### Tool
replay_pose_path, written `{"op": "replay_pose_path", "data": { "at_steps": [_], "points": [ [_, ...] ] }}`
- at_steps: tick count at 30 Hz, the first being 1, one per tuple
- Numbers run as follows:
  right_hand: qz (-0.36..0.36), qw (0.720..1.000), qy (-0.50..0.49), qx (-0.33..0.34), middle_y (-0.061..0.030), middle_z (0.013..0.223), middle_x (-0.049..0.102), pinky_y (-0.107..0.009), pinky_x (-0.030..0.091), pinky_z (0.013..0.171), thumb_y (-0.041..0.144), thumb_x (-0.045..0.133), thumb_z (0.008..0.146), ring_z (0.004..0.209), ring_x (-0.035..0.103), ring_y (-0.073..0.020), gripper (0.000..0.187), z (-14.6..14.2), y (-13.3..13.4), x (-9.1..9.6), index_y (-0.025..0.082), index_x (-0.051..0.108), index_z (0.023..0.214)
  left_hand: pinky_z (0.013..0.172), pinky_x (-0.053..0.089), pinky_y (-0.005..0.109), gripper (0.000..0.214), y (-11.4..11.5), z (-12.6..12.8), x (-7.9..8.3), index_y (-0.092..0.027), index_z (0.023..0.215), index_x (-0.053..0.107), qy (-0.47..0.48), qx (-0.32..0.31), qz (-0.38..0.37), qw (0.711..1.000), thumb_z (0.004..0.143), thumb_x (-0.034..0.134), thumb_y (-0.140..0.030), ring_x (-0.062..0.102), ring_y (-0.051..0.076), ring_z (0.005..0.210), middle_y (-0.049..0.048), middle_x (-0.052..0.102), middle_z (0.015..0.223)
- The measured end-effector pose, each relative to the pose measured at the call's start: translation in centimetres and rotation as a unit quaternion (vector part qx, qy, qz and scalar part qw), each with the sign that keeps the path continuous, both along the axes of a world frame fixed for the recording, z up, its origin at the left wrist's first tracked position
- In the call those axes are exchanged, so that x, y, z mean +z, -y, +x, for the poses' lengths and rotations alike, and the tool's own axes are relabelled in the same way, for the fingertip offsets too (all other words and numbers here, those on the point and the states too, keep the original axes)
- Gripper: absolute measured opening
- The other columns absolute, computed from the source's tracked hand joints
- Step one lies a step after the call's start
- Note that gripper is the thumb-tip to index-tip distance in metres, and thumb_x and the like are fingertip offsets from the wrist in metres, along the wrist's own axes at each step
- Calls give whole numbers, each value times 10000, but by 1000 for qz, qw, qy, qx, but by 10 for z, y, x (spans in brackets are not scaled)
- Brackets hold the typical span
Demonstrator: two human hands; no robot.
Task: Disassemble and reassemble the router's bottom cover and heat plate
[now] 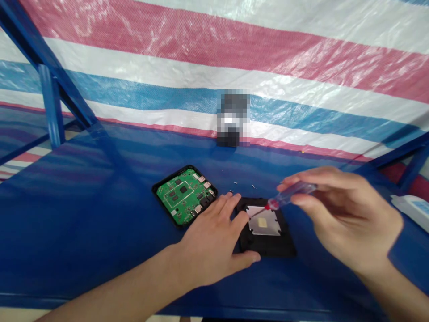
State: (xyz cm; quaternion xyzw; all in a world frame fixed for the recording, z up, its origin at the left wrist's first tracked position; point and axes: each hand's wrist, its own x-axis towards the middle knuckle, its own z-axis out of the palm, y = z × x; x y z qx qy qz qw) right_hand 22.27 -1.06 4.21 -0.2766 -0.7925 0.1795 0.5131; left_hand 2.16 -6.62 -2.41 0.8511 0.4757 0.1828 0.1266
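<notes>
On blue worktop (110,228), lower right, our black cover (268,247) carries a silver plate (272,220); left grip (212,237) spread loosely, right grip (351,219) grasping screwdriver (288,195).

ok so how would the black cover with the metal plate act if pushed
The black cover would likely slide rather than tip, since it lies low and flat. It looks stiff, with a metal plate on its upper face. That plate may make it somewhat weighty for its size.
</notes>
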Motion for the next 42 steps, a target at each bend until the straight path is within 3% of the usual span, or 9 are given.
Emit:
{"op": "replay_pose_path", "data": {
  "at_steps": [4, 7, 10, 13, 17, 23, 32, 36, 42],
  "points": [
    [-42, 981, -133, -136, -5, 869, 769, -312, 605, 682, 254, 783, 829, 722, 735, -165, 205, 16, -31, -13, 283, 725, 1023, 1143, 407, 563, 580, 0, -1, 1, -151, 1209, 600, -16, -6, 4, 1000, 855, 695, -600, 401, 409, 1439, 259, 440, 1534],
    [-138, 959, -188, -161, -2, 837, 743, -346, 593, 725, 343, 781, 810, 701, 711, -161, 234, 35, -57, -28, 256, 724, 1019, 1125, 426, 576, 563, 0, -2, 4, -151, 1195, 607, -32, -7, 2, 999, 862, 688, -597, 404, 420, 1434, 269, 431, 1536],
    [-231, 933, -193, -198, -4, 805, 733, -300, 555, 612, 426, 769, 779, 623, 656, -134, 294, 51, -72, -40, 228, 734, 993, 1104, 447, 589, 541, 1, -1, 7, -151, 1179, 615, -51, -9, 7, 999, 854, 709, -573, 420, 426, 1422, 277, 439, 1527],
    [-277, 927, -129, -219, -13, 777, 736, -259, 501, 529, 463, 757, 765, 583, 613, -125, 315, 58, -75, -43, 223, 757, 970, 1076, 471, 607, 524, 1, 1, 9, -155, 1161, 617, -66, -3, 19, 998, 823, 759, -530, 457, 436, 1394, 277, 461, 1508],
    [-268, 940, -45, -208, -25, 737, 731, -263, 505, 545, 461, 731, 775, 604, 630, -148, 347, 59, -72, -38, 195, 760, 996, 1043, 495, 634, 544, 3, 2, 10, -174, 1155, 608, -75, -3, 33, 997, 754, 836, -461, 499, 450, 1358, 265, 478, 1494],
    [-253, 950, -68, -172, -13, 693, 703, -262, 493, 526, 445, 681, 825, 555, 607, -139, 343, 61, -69, -33, 175, 736, 1029, 1085, 461, 646, 569, 4, 5, 13, -222, 1149, 601, -91, 1, 28, 995, 680, 879, -384, 484, 443, 1373, 191, 483, 1512],
    [-257, 949, -113, -145, -33, 733, 730, -270, 486, 575, 430, 649, 832, 609, 623, -149, 344, 68, -70, -25, 162, 745, 1025, 1194, 377, 537, 299, -5, 69, 27, -200, 1093, 603, -78, -25, -29, 996, 839, 720, -308, 472, 335, 1410, 138, 567, 1440],
    [-261, 947, -113, -149, -41, 749, 740, -281, 498, 608, 403, 645, 841, 630, 638, -159, 320, 72, -72, -24, 157, 748, 1019, 1214, 351, 487, 339, -21, 93, 30, -207, 1112, 590, -46, -62, -52, 996, 841, 737, -349, 452, 295, 1429, 109, 571, 1445],
    [-271, 948, -91, -141, -55, 831, 769, -292, 527, 676, 361, 640, 861, 678, 675, -162, 275, 75, -77, -27, 170, 744, 1029, 1242, 285, 464, 404, -29, 100, 51, -205, 1150, 591, -52, -143, -76, 985, 841, 769, -395, 322, 266, 1503, 101, 468, 1560]
  ]
}}
